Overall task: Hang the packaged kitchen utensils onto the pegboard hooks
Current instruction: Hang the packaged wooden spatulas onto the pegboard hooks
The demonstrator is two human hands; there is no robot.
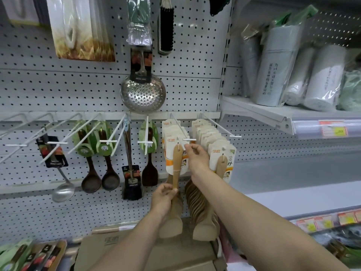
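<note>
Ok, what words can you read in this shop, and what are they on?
"HONG JAYU": black label on the steel skimmer.
Orange logo and Chinese characters on the wooden spatula pack: too blurred to read.
Chinese writing on the wrapped rolls: too blurred to read.
Numbers on the shelf price tags: too blurred to read.

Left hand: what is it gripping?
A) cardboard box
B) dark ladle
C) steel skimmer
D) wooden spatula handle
D: the left hand has its fingers curled round the lower end of the handle of the wooden spatula.
</note>
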